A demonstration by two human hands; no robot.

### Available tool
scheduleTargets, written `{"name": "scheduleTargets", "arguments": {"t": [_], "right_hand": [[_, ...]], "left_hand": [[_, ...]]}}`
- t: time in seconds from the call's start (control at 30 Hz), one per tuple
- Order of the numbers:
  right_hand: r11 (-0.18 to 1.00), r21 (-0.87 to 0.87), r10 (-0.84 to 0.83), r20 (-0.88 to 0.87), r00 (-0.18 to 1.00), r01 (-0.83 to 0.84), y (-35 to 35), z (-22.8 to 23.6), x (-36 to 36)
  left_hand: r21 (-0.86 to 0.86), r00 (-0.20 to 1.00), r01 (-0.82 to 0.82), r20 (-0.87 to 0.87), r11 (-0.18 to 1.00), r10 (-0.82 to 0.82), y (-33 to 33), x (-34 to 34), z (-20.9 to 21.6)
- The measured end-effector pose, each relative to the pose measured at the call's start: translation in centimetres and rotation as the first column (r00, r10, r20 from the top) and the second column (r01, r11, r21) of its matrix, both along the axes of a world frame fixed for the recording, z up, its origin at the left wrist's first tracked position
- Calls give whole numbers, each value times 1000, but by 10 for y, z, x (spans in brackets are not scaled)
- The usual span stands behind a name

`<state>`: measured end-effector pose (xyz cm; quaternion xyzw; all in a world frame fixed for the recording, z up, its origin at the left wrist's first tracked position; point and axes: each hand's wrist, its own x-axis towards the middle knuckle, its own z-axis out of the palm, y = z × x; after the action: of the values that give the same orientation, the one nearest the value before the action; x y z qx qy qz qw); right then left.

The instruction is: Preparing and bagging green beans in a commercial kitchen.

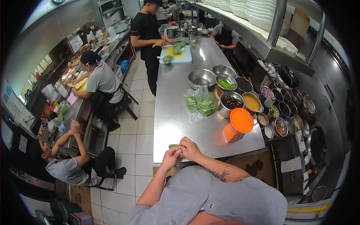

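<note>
Both my hands meet at the near edge of the steel table. My left hand (pixel 171 156) is closed, its fingers pinching beside a small green vegetable piece (pixel 173 146) that shows just beyond them. Against it, my right hand (pixel 191 149) is also closed, fingertips touching the left ones. A small whitish bit shows between the fingers, too small to name. Farther up the table lie clear plastic bags of long thin green vegetables (pixel 200 104). To the right of my hands stands an orange container (pixel 234 135) with a round orange lid (pixel 242 120).
Steel bowls (pixel 201 78) and pots stand beyond the bags, one with dark brown pieces (pixel 231 102), another with yellow-orange liquid (pixel 251 102). A co-worker (pixel 147 41) cuts leafy greens on a white board (pixel 183 56). Two people sit at the left counter. Stacked plates (pixel 258 15) fill the overhead shelf.
</note>
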<state>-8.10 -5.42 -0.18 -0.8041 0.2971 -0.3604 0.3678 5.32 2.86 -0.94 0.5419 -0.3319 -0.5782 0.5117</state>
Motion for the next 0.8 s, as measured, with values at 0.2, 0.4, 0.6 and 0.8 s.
{"name": "scheduleTargets", "arguments": {"t": [0.2,0.4,0.6,0.8], "right_hand": [[997,59,-44,13,999,43,-21,-1,3],[990,41,-137,157,978,132,-13,-7,-3],[986,-19,-155,232,960,164,1,-1,-5],[991,-53,-108,234,966,124,4,2,-12]], "left_hand": [[-106,945,-30,321,994,63,-22,-10,-1],[-180,850,47,523,982,56,-31,-18,-5],[-275,835,-26,522,961,172,-24,-27,-12],[-273,806,-14,566,962,173,-18,-28,-17]]}}
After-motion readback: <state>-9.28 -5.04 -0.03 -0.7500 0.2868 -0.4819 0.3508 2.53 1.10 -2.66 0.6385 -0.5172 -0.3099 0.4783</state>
